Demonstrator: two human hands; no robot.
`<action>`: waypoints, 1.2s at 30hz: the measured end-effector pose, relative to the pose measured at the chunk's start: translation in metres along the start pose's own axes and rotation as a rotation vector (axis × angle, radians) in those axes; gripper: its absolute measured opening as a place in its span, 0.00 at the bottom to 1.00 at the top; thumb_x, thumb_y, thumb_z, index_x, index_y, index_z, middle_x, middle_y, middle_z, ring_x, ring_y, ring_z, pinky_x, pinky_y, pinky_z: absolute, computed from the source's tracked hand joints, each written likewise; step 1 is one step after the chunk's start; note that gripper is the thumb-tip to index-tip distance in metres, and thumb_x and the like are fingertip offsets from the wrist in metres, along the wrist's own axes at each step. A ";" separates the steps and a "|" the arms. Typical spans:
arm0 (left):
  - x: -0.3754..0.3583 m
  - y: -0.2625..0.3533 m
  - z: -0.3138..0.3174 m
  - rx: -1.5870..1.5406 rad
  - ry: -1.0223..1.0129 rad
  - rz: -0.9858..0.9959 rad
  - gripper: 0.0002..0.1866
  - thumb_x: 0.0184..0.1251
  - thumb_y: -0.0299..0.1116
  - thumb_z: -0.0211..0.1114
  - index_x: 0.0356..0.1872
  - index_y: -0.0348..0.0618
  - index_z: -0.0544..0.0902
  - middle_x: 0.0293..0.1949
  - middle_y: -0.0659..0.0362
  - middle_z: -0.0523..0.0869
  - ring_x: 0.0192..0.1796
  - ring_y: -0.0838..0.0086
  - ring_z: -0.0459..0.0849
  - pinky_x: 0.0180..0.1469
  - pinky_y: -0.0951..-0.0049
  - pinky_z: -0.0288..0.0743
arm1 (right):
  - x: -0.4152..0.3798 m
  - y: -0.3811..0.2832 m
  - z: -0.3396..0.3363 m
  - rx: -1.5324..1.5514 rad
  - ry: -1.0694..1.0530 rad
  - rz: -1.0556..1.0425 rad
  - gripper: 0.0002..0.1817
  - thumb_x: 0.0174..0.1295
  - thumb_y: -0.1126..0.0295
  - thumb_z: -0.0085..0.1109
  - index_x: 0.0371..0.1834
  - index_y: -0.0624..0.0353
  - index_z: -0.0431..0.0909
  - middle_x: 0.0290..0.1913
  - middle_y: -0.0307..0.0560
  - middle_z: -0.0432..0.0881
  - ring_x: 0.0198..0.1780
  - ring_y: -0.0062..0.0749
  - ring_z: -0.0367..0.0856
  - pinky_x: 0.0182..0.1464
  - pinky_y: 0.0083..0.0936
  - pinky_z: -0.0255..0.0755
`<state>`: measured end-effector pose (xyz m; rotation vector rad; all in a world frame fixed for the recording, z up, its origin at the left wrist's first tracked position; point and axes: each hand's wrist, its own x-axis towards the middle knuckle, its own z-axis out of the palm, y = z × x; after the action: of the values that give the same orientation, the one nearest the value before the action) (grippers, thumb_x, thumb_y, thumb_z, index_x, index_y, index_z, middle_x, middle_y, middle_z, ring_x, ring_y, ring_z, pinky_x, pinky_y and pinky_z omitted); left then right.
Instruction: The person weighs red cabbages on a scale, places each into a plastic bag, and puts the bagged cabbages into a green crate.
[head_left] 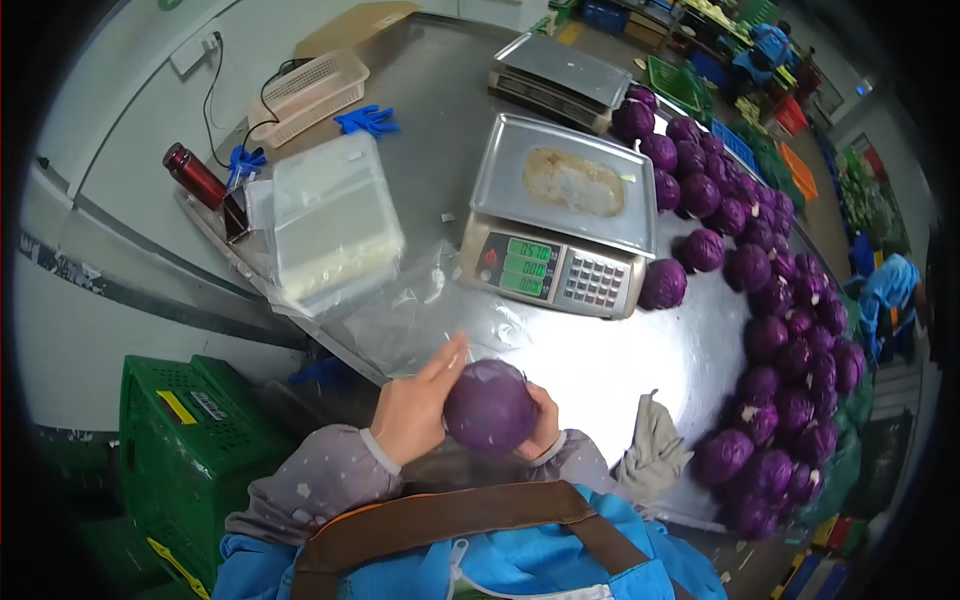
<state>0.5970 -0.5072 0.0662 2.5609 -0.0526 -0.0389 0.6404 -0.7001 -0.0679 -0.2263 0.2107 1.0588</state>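
A round purple cabbage (489, 408) sits between both my hands, close to my chest at the near edge of the steel table (600, 360). My left hand (415, 405) presses flat against its left side, fingers stretched toward a loose clear plastic bag (430, 310) on the table. My right hand (543, 420) cups its right side and is mostly hidden behind it. A thin clear film seems to cover the top of the cabbage.
A digital scale (560, 215) with a steel pan stands mid-table, a second scale (560, 80) behind it. Several purple cabbages (770, 330) are piled along the right edge. A grey cloth (652, 450) lies near me. A stack of clear bags (330, 225), a red bottle (195, 175) and a green crate (185, 440) are to the left.
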 end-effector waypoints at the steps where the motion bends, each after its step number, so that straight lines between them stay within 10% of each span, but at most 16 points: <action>1: -0.005 0.006 -0.003 -0.063 0.027 0.089 0.40 0.41 0.18 0.58 0.64 0.45 0.63 0.66 0.58 0.63 0.39 0.55 0.82 0.34 0.64 0.78 | -0.003 0.001 0.018 -0.041 0.103 -0.066 0.31 0.62 0.52 0.47 0.62 0.63 0.62 0.60 0.56 0.68 0.60 0.46 0.70 0.61 0.45 0.65; 7: -0.010 0.046 0.012 -0.445 -0.260 0.367 0.43 0.38 0.16 0.49 0.67 0.48 0.61 0.65 0.55 0.65 0.52 0.56 0.78 0.39 0.65 0.78 | -0.051 0.011 0.073 -0.783 0.369 -0.340 0.26 0.68 0.63 0.42 0.66 0.64 0.55 0.59 0.49 0.68 0.60 0.34 0.67 0.64 0.32 0.59; 10: -0.017 0.040 -0.006 -0.586 -0.234 0.331 0.43 0.39 0.16 0.47 0.67 0.49 0.61 0.64 0.55 0.67 0.50 0.56 0.80 0.38 0.68 0.78 | -0.098 0.000 0.128 -1.433 0.223 -0.212 0.13 0.58 0.76 0.56 0.46 0.66 0.76 0.45 0.51 0.79 0.51 0.36 0.78 0.52 0.30 0.71; 13: -0.044 0.021 -0.038 -0.673 -0.440 0.175 0.42 0.39 0.16 0.48 0.67 0.46 0.61 0.65 0.52 0.66 0.40 0.61 0.84 0.34 0.73 0.77 | -0.087 0.009 0.167 -2.224 0.380 -1.012 0.26 0.41 0.65 0.72 0.45 0.63 0.76 0.37 0.54 0.80 0.41 0.49 0.80 0.45 0.35 0.74; 16: -0.084 -0.006 -0.015 -0.411 -0.092 0.433 0.38 0.44 0.19 0.52 0.65 0.47 0.64 0.65 0.54 0.66 0.22 0.70 0.82 0.27 0.74 0.75 | -0.086 0.017 0.124 -2.405 0.649 -0.449 0.31 0.43 0.65 0.70 0.55 0.57 0.71 0.36 0.54 0.80 0.36 0.45 0.80 0.40 0.38 0.73; 18: -0.113 -0.015 0.001 -0.714 -0.135 -0.084 0.26 0.53 0.25 0.54 0.58 0.43 0.70 0.54 0.53 0.74 0.19 0.77 0.76 0.22 0.77 0.69 | -0.100 0.026 0.124 -2.078 0.775 0.018 0.26 0.49 0.70 0.66 0.53 0.62 0.73 0.39 0.54 0.81 0.36 0.40 0.82 0.38 0.31 0.74; 20: -0.139 -0.025 0.014 -0.984 -0.185 -0.631 0.16 0.63 0.31 0.56 0.52 0.40 0.77 0.43 0.53 0.82 0.15 0.84 0.70 0.18 0.80 0.63 | -0.120 0.040 0.133 -1.903 0.810 -0.004 0.24 0.48 0.73 0.66 0.52 0.61 0.74 0.38 0.53 0.81 0.36 0.38 0.81 0.38 0.30 0.73; 21: -0.146 -0.032 0.019 -1.177 -0.487 -0.635 0.15 0.66 0.41 0.57 0.35 0.37 0.83 0.18 0.63 0.78 0.16 0.84 0.70 0.18 0.83 0.60 | -0.130 0.047 0.139 -1.733 0.840 -0.045 0.23 0.48 0.76 0.65 0.50 0.61 0.75 0.37 0.52 0.80 0.36 0.35 0.80 0.38 0.28 0.72; 25: -0.162 -0.011 0.000 -1.210 -0.538 -0.589 0.17 0.66 0.41 0.57 0.28 0.37 0.84 0.18 0.62 0.80 0.14 0.84 0.69 0.17 0.81 0.61 | -0.147 0.068 0.166 -2.456 0.710 -0.818 0.18 0.41 0.72 0.70 0.39 0.60 0.78 0.39 0.50 0.77 0.42 0.44 0.74 0.44 0.31 0.68; 28: -0.170 -0.007 0.004 -1.048 -0.452 -0.421 0.14 0.64 0.38 0.59 0.26 0.38 0.85 0.16 0.60 0.81 0.14 0.81 0.74 0.18 0.80 0.65 | -0.127 0.111 0.179 -2.106 0.315 -0.693 0.15 0.43 0.68 0.70 0.35 0.60 0.79 0.37 0.49 0.77 0.39 0.43 0.74 0.41 0.31 0.67; 36: -0.175 -0.022 -0.003 -0.434 -0.409 -0.177 0.08 0.52 0.35 0.62 0.20 0.43 0.84 0.14 0.55 0.79 0.20 0.66 0.81 0.26 0.70 0.72 | -0.082 0.173 0.101 -1.885 0.298 -0.428 0.06 0.55 0.71 0.60 0.31 0.63 0.77 0.30 0.48 0.77 0.34 0.39 0.75 0.37 0.28 0.68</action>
<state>0.4230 -0.4793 0.0597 2.0813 0.0252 -0.5777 0.4563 -0.6586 0.0372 -2.0168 -0.6324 0.4728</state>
